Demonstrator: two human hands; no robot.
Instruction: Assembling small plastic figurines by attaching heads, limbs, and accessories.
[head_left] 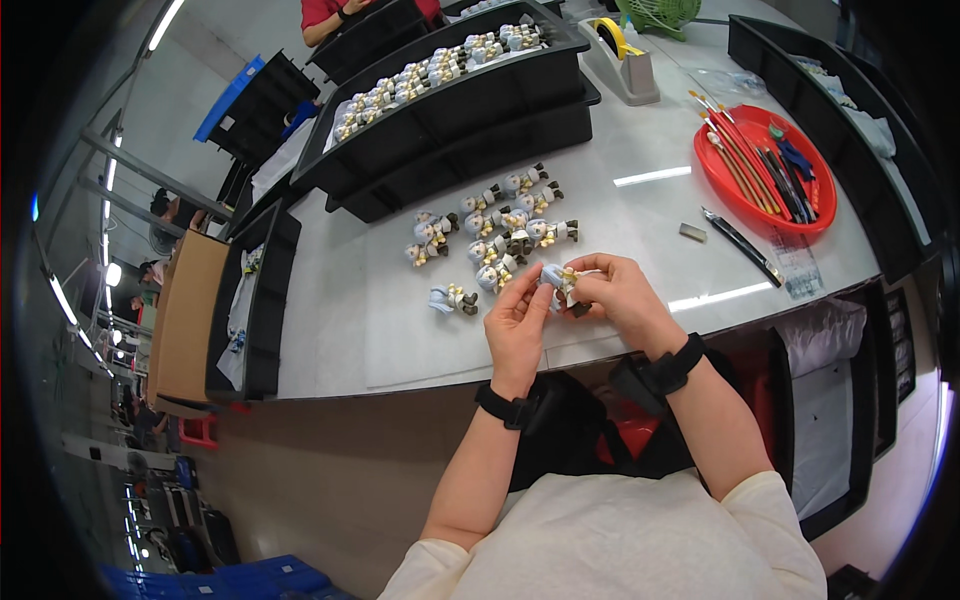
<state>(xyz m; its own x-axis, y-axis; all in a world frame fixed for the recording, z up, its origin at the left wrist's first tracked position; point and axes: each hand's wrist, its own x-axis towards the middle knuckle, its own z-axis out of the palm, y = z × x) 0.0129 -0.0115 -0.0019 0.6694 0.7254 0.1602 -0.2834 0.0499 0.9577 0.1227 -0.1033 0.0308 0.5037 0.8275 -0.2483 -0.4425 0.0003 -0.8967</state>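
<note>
Both my hands hold one small figurine (555, 277) with pale blue hair, just above the near edge of the white table. The fingers of my left hand (518, 325) pinch it at the hair side. My right hand (625, 300) grips its body, and its dark feet show below the fingers. Several matching figurines (541, 231) lie in a loose group just beyond my hands. A single figurine (453, 299) lies apart, to the left of my left hand.
Stacked black bins (450, 130) full of figurines stand at the back. A red tray (705, 165) holds brushes and pens, near a craft knife (742, 246) and a small grey block (692, 232). A tape dispenser (625, 75) stands behind. Another bin (275, 300) is at left; a person (325, 22) sits opposite.
</note>
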